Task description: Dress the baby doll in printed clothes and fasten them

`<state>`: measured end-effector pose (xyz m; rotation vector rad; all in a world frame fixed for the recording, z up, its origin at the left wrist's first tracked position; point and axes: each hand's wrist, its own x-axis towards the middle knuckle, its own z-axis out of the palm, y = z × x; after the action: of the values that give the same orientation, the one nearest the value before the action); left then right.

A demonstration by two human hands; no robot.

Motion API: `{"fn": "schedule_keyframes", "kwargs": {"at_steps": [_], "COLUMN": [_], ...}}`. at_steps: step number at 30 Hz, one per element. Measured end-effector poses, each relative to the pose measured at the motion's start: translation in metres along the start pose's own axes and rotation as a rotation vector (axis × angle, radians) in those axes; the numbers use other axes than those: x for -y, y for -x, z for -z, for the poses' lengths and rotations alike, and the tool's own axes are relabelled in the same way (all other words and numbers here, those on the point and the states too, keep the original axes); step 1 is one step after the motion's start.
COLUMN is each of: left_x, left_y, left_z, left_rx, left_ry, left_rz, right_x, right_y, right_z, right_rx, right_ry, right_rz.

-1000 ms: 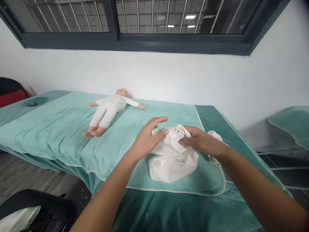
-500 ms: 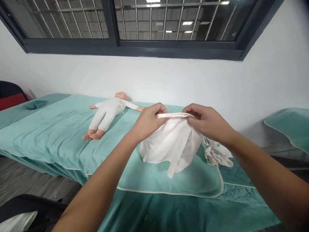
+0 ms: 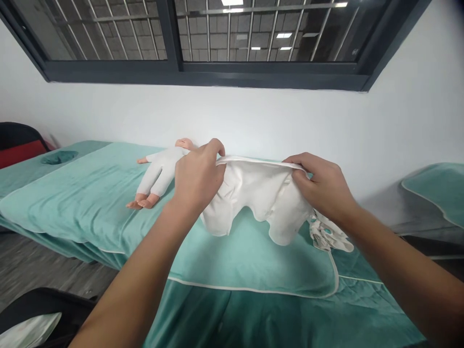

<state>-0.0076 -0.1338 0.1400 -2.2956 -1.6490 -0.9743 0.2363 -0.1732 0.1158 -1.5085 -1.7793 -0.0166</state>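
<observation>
White baby pants (image 3: 259, 188) hang stretched between my two hands, their top edge pulled nearly straight and two short legs dangling over the green mat (image 3: 250, 270). My left hand (image 3: 201, 176) pinches the left end of that edge, and my right hand (image 3: 319, 181) grips the right end. Beyond my left hand lies a baby doll (image 3: 159, 169) in a white suit on its back, one arm hidden behind the hand. Just below my right wrist sits a crumpled patterned cloth (image 3: 329, 234), partly covered by the wrist and pants.
A green-covered bed (image 3: 83, 193) runs along the white wall under a barred window (image 3: 232, 77). At lower left stands a black chair (image 3: 47, 302) with something pale on it. Another green cushioned edge (image 3: 438, 188) is at the right.
My hands have moved apart, the left one going left and slightly up, the right one a little right. Between them the pants have spread from a bunched shape to a wide one.
</observation>
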Motion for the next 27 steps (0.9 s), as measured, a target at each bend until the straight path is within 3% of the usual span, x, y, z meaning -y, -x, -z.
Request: {"fn": "schedule_keyframes", "kwargs": {"at_steps": [6,10,15,19,21,25,27], "left_x": [0.009,0.028,0.051,0.065,0.072,0.084,0.088], "left_y": [0.001,-0.001,0.0,0.006,0.005,-0.004,-0.008], "left_z": [0.0,-0.014,-0.023,-0.021,-0.02,-0.025,-0.036], "left_rx": [-0.049,-0.107,0.033,0.066,0.146,0.429,0.498], "left_ry": [-0.137,-0.049,0.193,0.123,0.068,-0.029,-0.125], "left_rz": [0.054,0.056,0.207,0.269,0.283,0.321,0.343], "right_x": [-0.009,-0.02,-0.036,-0.047,-0.051,-0.062,-0.069], "right_y": [0.001,0.002,0.003,0.006,0.006,-0.003,-0.011], "right_z": [0.0,-0.004,-0.005,-0.001,0.0,-0.008,-0.024], "right_rx": [-0.052,-0.093,-0.116,-0.099,-0.086,0.123,0.268], "right_ry": [-0.083,-0.038,0.009,0.029,0.022,0.011,0.038], "right_rz": [-0.075,-0.104,-0.141,-0.174,-0.215,-0.275,-0.249]}}
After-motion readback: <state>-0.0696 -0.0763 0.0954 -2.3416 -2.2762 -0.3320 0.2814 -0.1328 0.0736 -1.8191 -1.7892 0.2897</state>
